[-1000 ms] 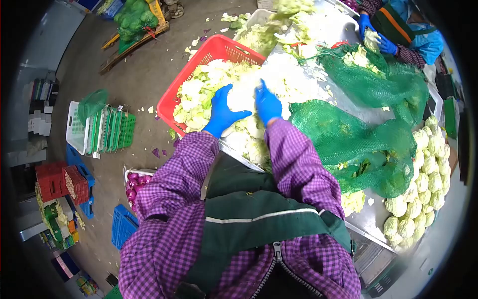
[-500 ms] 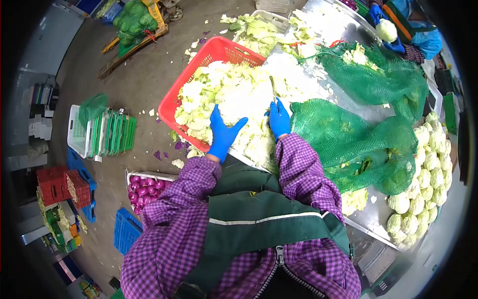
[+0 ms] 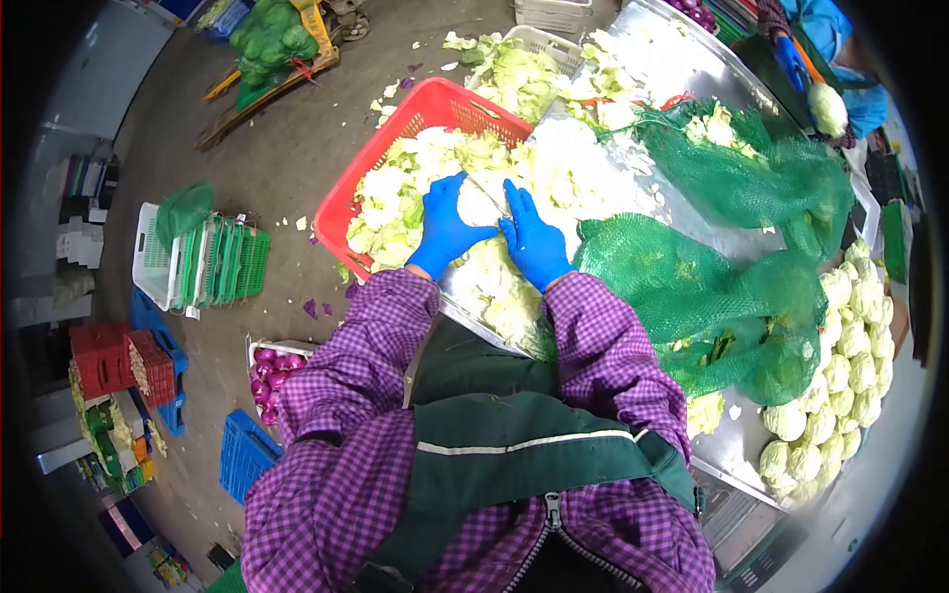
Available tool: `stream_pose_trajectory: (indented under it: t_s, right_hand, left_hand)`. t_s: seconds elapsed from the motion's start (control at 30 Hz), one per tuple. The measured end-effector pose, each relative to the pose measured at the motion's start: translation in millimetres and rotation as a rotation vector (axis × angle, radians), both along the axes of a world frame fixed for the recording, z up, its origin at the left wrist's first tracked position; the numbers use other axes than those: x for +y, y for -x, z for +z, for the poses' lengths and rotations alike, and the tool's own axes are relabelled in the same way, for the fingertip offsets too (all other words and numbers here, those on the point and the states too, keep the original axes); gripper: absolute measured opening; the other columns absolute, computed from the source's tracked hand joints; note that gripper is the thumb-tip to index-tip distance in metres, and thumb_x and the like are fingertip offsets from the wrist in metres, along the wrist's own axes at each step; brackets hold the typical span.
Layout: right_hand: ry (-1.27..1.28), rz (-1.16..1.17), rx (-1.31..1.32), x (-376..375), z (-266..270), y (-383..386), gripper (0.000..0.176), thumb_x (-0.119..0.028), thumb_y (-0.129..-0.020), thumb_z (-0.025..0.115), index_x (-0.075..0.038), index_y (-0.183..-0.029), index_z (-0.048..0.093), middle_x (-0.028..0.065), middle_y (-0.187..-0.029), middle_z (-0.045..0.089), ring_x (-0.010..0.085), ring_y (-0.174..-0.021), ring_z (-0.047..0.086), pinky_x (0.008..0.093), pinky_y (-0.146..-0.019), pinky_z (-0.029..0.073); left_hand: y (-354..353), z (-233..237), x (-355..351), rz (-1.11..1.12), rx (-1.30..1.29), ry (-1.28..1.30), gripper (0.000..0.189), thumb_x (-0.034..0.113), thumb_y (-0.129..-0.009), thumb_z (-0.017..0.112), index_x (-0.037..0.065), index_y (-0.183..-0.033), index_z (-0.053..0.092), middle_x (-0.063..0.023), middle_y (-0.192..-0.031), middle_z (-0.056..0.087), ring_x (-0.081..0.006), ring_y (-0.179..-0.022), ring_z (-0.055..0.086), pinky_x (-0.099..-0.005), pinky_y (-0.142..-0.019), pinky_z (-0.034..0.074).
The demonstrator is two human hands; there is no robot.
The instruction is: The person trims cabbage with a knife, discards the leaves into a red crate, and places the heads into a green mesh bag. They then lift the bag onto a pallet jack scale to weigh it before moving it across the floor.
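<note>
The grey floor spreads out to my left, with scraps of leaf dropped on it. On it stand green and white crates, a blue crate and, near my left sleeve, a box of purple onions. The metal table runs slantwise in front of me and off to my right, strewn with pale leaves. Green netting lies bunched on it, just beside my right hand, and trimmed cabbages are piled at its right end. The red crate, heaped with leaves, sits at the table's left side, slanting away from me to the right. Across at the upper right, a co-worker's gloved hand is near a pale cabbage.

My left hand has its thumb and fingers wide apart, curved about the left side of a cabbage head lying between my hands; glare blurs its outline, so I can't tell how it is turned. My right hand has its fingers mostly together, the thumb against the knife. The knife's long axis slants across the head, its tip pointing away from me and leftward.
</note>
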State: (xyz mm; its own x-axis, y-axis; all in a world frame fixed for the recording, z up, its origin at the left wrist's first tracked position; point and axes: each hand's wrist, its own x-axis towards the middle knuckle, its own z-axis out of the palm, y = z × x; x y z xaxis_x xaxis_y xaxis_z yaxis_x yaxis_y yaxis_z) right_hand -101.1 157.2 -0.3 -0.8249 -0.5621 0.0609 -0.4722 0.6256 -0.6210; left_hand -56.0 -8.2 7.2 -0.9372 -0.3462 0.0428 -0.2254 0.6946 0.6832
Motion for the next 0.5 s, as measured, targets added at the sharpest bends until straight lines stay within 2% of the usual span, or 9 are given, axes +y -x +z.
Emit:
stream_pose_trajectory:
  t_s: [0.1,0.13,0.17,0.23,0.3,0.33,0.43,0.47,0.5]
  right_hand:
    - [0.022,-0.056,-0.13,-13,0,13,0.052,-0.037,-0.092,0.043,-0.021,-0.14,0.03,0.0179,-0.13,0.047,0.0357,-0.079,0.064,0.043,-0.069,0.051]
    - [0.062,-0.145,-0.145,-20,6,14,0.047,-0.038,-0.092,0.044,-0.02,-0.135,0.04,0.0169,-0.115,0.058,0.0354,-0.08,0.063,0.042,-0.071,0.05]
    - [0.06,-0.146,-0.145,-23,6,20,0.047,-0.038,-0.092,0.044,-0.02,-0.135,0.04,0.0169,-0.115,0.058,0.0354,-0.08,0.063,0.042,-0.071,0.05]
    - [-0.13,-0.257,-0.249,-28,9,39,0.048,-0.039,-0.092,0.044,-0.012,-0.131,0.045,0.0182,-0.106,0.062,0.034,-0.079,0.064,0.0416,-0.072,0.05]
    - [0.335,-0.468,-0.541,-19,-61,86,0.051,-0.038,-0.092,0.044,-0.003,-0.128,0.047,0.0181,-0.1,0.064,0.028,-0.072,0.065,0.0383,-0.066,0.051]
    - [0.413,-0.515,-0.715,-18,-20,75,0.054,-0.036,-0.092,0.046,0.004,-0.128,0.044,0.0168,-0.097,0.064,0.0197,-0.066,0.063,0.0318,-0.056,0.051]
    - [0.471,-0.512,-0.648,-17,-26,69,0.055,-0.035,-0.092,0.048,0.002,-0.131,0.041,0.0135,-0.092,0.063,0.0158,-0.058,0.058,0.0269,-0.047,0.048]
    - [0.572,-0.582,-0.753,-16,-33,64,0.046,-0.034,-0.092,0.047,0.002,-0.12,0.051,0.0105,-0.085,0.062,0.0152,-0.051,0.055,0.027,-0.044,0.045]
    - [0.573,-0.581,-0.75,-15,-30,58,0.046,-0.034,-0.092,0.047,0.002,-0.12,0.051,0.0105,-0.085,0.062,0.0152,-0.051,0.055,0.027,-0.044,0.045]
  left_hand:
    - [3,-7,-3,-0.045,0.04,0.0,0.099,0.034,-0.05,0.087,0.006,-0.132,0.04,-0.0162,-0.122,0.043,-0.0323,-0.115,0.04,-0.0421,-0.099,0.035]
    - [8,-11,-4,-0.027,0.039,0.01,0.099,0.035,-0.05,0.087,0.007,-0.133,0.04,-0.0154,-0.122,0.044,-0.0323,-0.115,0.041,-0.0425,-0.098,0.036]
    - [12,-14,-8,-0.028,0.038,0.009,0.099,0.035,-0.05,0.087,0.007,-0.133,0.04,-0.0154,-0.122,0.044,-0.0323,-0.115,0.041,-0.0425,-0.098,0.036]
    - [19,-15,-14,-0.097,0.087,0.034,0.097,0.037,-0.051,0.084,0.006,-0.132,0.04,-0.0166,-0.121,0.045,-0.0337,-0.112,0.042,-0.0431,-0.095,0.036]
    - [12,-9,-15,-0.19,0.134,0.058,0.096,0.035,-0.053,0.084,0.006,-0.133,0.039,-0.0178,-0.125,0.044,-0.0347,-0.115,0.041,-0.043,-0.099,0.034]
    - [5,-14,-16,-0.155,0.174,-0.014,0.097,0.034,-0.054,0.084,0.005,-0.134,0.037,-0.0181,-0.127,0.043,-0.0351,-0.117,0.04,-0.0425,-0.101,0.033]
    - [-7,-44,-6,-0.005,0.29,-0.224,0.101,0.032,-0.054,0.086,0.001,-0.135,0.034,-0.0193,-0.13,0.041,-0.0342,-0.122,0.038,-0.0411,-0.103,0.031]
    - [-7,-68,-3,0.147,0.281,-0.378,0.101,0.033,-0.054,0.086,0.0,-0.135,0.034,-0.0194,-0.13,0.041,-0.0329,-0.121,0.039,-0.041,-0.102,0.033]
    - [-8,-81,3,0.299,0.268,-0.534,0.102,0.033,-0.055,0.086,-0.001,-0.135,0.033,-0.0195,-0.129,0.041,-0.0316,-0.121,0.04,-0.0409,-0.101,0.034]
